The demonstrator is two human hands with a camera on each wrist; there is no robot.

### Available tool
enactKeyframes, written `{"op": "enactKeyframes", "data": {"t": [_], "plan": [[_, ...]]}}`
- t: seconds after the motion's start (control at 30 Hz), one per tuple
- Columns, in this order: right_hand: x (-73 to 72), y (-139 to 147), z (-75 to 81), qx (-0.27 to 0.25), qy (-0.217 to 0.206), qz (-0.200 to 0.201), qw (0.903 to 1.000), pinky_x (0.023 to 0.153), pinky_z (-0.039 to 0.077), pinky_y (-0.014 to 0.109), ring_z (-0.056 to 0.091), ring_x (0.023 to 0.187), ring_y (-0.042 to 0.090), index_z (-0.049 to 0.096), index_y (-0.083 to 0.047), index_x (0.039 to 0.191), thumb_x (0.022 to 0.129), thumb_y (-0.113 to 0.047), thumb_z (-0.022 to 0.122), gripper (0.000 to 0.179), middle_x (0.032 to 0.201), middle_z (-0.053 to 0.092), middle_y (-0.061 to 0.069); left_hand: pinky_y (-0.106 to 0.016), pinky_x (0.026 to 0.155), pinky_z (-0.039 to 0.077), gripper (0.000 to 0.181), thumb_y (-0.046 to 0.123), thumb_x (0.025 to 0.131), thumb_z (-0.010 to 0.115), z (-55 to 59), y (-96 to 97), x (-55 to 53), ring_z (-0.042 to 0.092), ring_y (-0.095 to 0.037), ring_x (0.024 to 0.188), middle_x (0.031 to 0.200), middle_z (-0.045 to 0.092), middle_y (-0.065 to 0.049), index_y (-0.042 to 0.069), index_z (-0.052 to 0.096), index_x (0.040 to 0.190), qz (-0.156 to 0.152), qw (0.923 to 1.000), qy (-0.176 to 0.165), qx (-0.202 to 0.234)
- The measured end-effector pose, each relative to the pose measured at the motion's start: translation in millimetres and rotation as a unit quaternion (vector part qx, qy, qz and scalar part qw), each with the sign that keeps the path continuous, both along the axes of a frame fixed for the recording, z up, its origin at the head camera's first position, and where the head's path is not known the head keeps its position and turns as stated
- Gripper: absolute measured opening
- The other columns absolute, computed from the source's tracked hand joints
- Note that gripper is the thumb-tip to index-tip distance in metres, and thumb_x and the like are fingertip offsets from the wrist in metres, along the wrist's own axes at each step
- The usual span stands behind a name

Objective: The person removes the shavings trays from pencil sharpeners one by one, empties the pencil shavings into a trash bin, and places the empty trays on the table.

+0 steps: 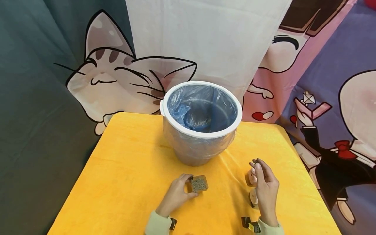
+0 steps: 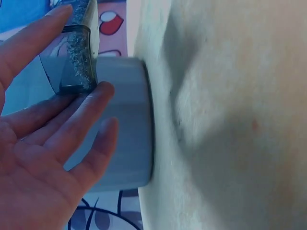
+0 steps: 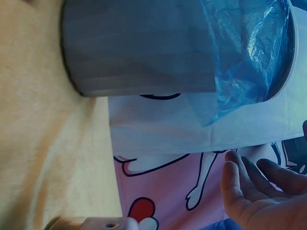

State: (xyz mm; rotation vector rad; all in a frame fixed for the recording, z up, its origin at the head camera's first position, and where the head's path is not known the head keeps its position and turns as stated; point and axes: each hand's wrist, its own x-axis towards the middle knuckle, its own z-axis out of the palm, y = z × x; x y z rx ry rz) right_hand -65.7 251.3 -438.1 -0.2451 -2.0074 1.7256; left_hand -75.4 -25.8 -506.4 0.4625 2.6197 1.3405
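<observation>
My left hand (image 1: pixel 176 195) grips a small clear square box (image 1: pixel 198 183) between thumb and fingers, a little in front of the bin. Grey-green crumbly bits show inside the box; from the side, in the left wrist view, the same box (image 2: pixel 76 52) looks see-through with a dark rim. To the right, my right hand (image 1: pixel 266 187) hovers with loosely bent fingers, and nothing shows between them in the right wrist view. Under and beside it are a small pinkish piece (image 1: pixel 251 178) and a whitish round piece (image 1: pixel 253 197), both partly hidden by the hand.
A grey bin (image 1: pixel 191 156) with a white rim and a thin bluish plastic bag lining stands at the back middle of the yellow-covered table (image 1: pixel 123 163). Cartoon-printed curtains (image 1: pixel 211 36) hang behind the table.
</observation>
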Motion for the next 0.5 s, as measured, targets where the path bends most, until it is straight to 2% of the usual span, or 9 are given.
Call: {"op": "enactKeyframes", "data": {"t": [0.2, 0.5], "plan": [[-6.9, -5, 10.0, 0.006, 0.024, 0.016, 0.9996, 0.082, 0.05, 0.021, 0.058, 0.107, 0.023, 0.057, -0.008, 0.125, 0.095, -0.016, 0.051, 0.032, 0.12, 0.058, 0.009, -0.042, 0.087, 0.048, 0.067, 0.032, 0.071, 0.078, -0.4, -10.7, 0.5, 0.056, -0.026, 0.103, 0.114, 0.058, -0.007, 0.002, 0.051, 0.124, 0.017, 0.9998, 0.003, 0.009], [-19.7, -14, 25.5, 0.008, 0.034, 0.03, 0.9989, 0.081, 0.051, 0.02, 0.059, 0.104, 0.024, 0.056, -0.01, 0.126, 0.094, -0.019, 0.052, 0.033, 0.122, 0.058, 0.009, -0.04, 0.087, 0.049, 0.068, 0.027, 0.071, 0.079, -4.9, -22.3, 0.4, 0.056, -0.027, 0.105, 0.118, 0.055, -0.012, -0.003, 0.05, 0.124, 0.027, 0.9983, -0.021, 0.047]]}}
